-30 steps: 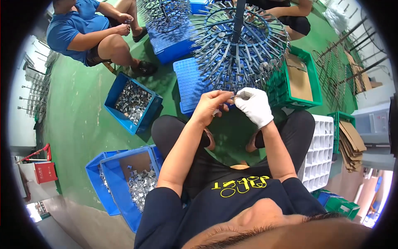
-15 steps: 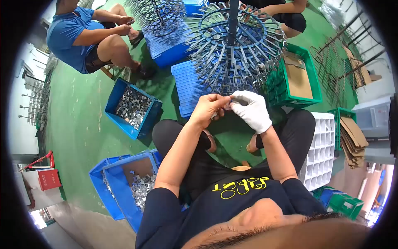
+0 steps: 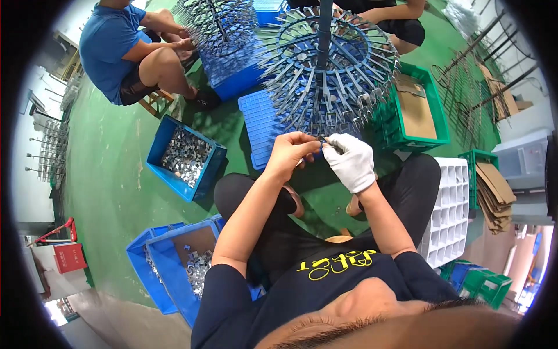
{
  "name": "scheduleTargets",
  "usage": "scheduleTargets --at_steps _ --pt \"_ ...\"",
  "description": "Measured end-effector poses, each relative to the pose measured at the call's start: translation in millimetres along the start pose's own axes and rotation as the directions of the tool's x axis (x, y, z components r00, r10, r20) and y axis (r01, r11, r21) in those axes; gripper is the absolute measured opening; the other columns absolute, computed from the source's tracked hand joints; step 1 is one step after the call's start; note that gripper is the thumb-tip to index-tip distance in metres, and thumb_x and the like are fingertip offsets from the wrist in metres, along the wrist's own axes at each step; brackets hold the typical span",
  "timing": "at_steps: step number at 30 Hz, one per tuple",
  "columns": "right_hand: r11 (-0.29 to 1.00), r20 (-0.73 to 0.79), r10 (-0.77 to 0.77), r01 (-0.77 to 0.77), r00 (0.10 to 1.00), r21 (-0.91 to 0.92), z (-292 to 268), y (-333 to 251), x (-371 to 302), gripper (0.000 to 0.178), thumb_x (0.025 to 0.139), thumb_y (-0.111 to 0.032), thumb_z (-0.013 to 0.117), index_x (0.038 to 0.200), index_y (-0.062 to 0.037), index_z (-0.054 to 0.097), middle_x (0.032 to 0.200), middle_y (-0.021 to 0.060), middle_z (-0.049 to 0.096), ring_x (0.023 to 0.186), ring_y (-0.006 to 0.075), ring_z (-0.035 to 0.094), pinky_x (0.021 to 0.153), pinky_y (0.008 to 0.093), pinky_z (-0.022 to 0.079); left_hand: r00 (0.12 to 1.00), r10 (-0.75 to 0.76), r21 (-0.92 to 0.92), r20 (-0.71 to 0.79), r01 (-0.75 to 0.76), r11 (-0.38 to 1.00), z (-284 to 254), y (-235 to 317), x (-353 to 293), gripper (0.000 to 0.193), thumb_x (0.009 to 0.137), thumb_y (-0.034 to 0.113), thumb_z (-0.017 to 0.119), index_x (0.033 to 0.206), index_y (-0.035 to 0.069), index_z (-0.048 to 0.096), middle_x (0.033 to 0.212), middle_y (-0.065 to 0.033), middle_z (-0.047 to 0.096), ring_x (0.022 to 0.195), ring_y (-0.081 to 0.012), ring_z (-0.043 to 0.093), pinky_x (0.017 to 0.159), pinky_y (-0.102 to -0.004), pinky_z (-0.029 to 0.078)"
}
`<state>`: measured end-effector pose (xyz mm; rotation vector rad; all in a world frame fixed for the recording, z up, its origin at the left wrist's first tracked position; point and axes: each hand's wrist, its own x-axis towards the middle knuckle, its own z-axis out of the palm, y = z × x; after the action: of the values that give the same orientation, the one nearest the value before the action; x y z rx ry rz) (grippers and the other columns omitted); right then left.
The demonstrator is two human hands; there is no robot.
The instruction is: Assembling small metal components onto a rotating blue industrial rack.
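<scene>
My bare left hand (image 3: 289, 156) and my white-gloved right hand (image 3: 352, 164) meet in front of a round metal rack (image 3: 327, 74) with many arms radiating from its central post. Fingertips of both hands pinch a small dark metal piece (image 3: 321, 140) between them; its exact shape is too small to make out. A pale bit of something shows under the curled fingers of the left hand. Small square metal pieces hang on the rack's near lower arms, just beyond my fingers.
Blue bins of small metal pieces stand at left (image 3: 186, 157) and lower left (image 3: 200, 264). A blue lidded crate (image 3: 256, 119) sits by the rack; a green crate (image 3: 439, 110) and white divided tray (image 3: 447, 212) are at right. Two people sit beyond, one in blue (image 3: 110, 49).
Both hands have lowered slightly, still meeting at the fingertips. The gloved hand has turned a little. The person in blue has leaned toward the far rack, hands now reaching it.
</scene>
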<state>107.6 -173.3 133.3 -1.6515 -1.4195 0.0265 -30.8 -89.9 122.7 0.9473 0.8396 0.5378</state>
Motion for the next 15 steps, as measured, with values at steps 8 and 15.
scheduleTargets --at_steps 8,15 --pt "0.945 0.051 -0.061 0.075 0.997 -0.320 7.4 -2.0 18.6 0.013 0.069 -0.014 0.064 0.059 -0.0097 0.056 0.059 0.0050 0.059 0.049 0.0242 0.052 0.045 0.0321 0.040 0.994 -0.083 -0.009 -0.067 0.082 0.997 -15.5 20.3 39.8 0.019 0.076 0.019 0.073 0.083 0.003 0.065 0.067 -0.0030 0.062 0.048 -0.0066 0.049 0.039 -0.0167 0.030" --pt "0.922 -0.002 -0.116 0.107 0.993 -0.371 25.3 -3.6 29.7 0.015 0.068 -0.015 0.064 0.057 -0.0102 0.054 0.057 0.0043 0.057 0.047 0.0247 0.051 0.045 0.0327 0.039 0.987 -0.162 -0.230 -0.007 0.156 0.961 -15.0 23.4 72.9 0.026 0.076 0.022 0.074 0.088 0.001 0.064 0.058 -0.0002 0.056 0.043 -0.0049 0.045 0.038 -0.0155 0.027"
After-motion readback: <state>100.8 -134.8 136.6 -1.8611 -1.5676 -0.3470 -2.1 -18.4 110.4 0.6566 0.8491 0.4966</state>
